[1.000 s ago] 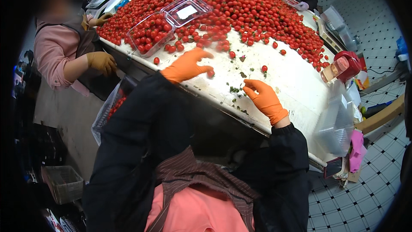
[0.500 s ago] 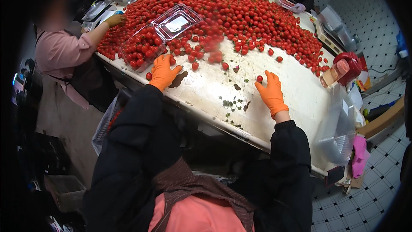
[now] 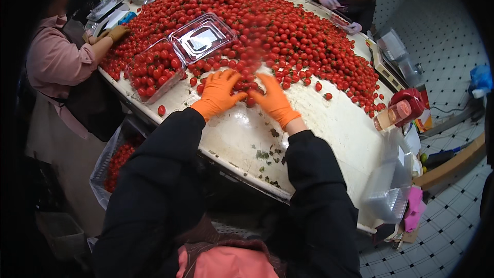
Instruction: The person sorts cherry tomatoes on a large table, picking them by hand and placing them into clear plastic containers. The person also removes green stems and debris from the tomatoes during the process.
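A large heap of red cherry tomatoes (image 3: 298, 36) spreads over the white table (image 3: 329, 139). My left hand (image 3: 218, 92), in an orange glove, curves over the heap's near edge with its fingers apart. Facing it from the right is my right hand (image 3: 275, 100), also orange-gloved and open, fingertips by the same fruit. Several tomatoes lie between the two hands; the fingers partly cover them, and neither hand visibly grips one. Left of my left hand stands a clear plastic clamshell box (image 3: 154, 72), its base full of tomatoes and its lid (image 3: 202, 37) folded open onto the heap.
Green leaf scraps (image 3: 265, 154) litter the tabletop near me. Stacked clear containers (image 3: 388, 185) and a red device (image 3: 411, 104) line the right side. Below the left edge hangs a lined bin (image 3: 121, 164) with tomatoes. Co-workers stand at the left and far side.
Both hands have come together at the heap's near edge: my right hand moved left and away from me, my left moved right, off the box. The view has shifted slightly.
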Action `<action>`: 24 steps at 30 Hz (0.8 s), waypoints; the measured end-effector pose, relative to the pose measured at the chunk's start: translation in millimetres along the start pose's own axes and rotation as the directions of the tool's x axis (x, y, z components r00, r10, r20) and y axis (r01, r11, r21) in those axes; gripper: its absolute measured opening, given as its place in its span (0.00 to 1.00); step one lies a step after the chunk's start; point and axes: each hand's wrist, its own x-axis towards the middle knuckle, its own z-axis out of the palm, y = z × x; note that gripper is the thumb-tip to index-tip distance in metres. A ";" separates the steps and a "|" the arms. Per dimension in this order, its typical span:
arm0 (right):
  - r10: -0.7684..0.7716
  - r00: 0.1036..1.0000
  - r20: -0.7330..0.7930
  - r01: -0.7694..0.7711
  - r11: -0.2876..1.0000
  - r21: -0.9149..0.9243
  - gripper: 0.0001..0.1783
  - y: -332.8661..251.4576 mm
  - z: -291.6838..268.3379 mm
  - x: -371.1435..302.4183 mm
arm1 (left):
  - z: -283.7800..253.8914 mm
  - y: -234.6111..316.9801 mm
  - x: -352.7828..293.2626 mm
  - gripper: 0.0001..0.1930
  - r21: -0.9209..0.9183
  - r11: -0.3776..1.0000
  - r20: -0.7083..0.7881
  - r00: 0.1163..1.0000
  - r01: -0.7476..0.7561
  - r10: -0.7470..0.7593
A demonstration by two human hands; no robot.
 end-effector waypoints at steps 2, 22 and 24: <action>-0.105 0.990 -0.090 0.079 0.963 -0.256 0.27 18.8 -26.0 28.0 | -9.3 20.1 0.7 0.34 -0.048 0.999 0.063 0.998 -0.016 0.019; 0.054 0.989 0.139 -0.093 0.952 0.291 0.23 -46.4 25.7 76.8 | -50.6 -9.0 3.8 0.23 -0.839 -0.266 0.540 0.783 0.474 -0.308; -0.188 0.979 0.077 0.174 0.972 0.161 0.23 -44.2 25.5 75.8 | -44.5 -9.6 4.4 0.17 -0.694 -0.610 0.620 0.748 0.383 -0.236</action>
